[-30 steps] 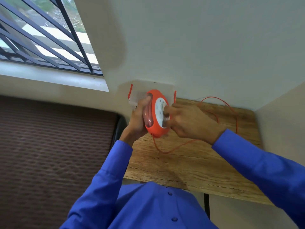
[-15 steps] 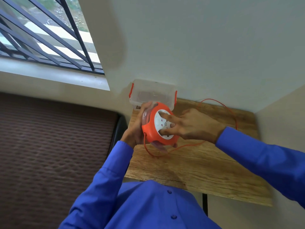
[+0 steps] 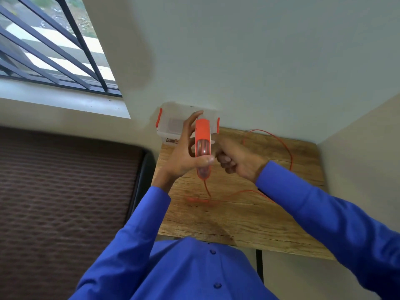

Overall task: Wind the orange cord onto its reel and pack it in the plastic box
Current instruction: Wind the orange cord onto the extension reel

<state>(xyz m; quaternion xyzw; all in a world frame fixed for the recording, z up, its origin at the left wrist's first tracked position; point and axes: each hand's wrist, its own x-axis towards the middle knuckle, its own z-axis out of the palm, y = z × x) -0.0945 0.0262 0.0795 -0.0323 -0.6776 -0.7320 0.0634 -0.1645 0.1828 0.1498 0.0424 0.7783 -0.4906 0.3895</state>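
The orange reel (image 3: 202, 139) is held edge-on above the wooden table (image 3: 238, 215), its clear window facing me. My left hand (image 3: 184, 154) grips it from the left, thumb across its lower part. My right hand (image 3: 236, 159) is closed against the reel's right face; what its fingers hold is hidden. The thin orange cord (image 3: 287, 148) hangs from the reel's bottom, loops over the table and runs to the back right. The clear plastic box (image 3: 171, 126) with orange latches stands at the table's far left corner against the wall, just behind the reel.
Walls close in the table at the back and on the right. A dark woven mattress or seat (image 3: 65, 202) lies to the left, below a barred window (image 3: 43, 44). My blue sleeves cover the table's near edge.
The reel has turned from showing its white socket face to standing edge-on and has risen slightly. My right hand went from flat fingers on the face to a closed fist at its side.
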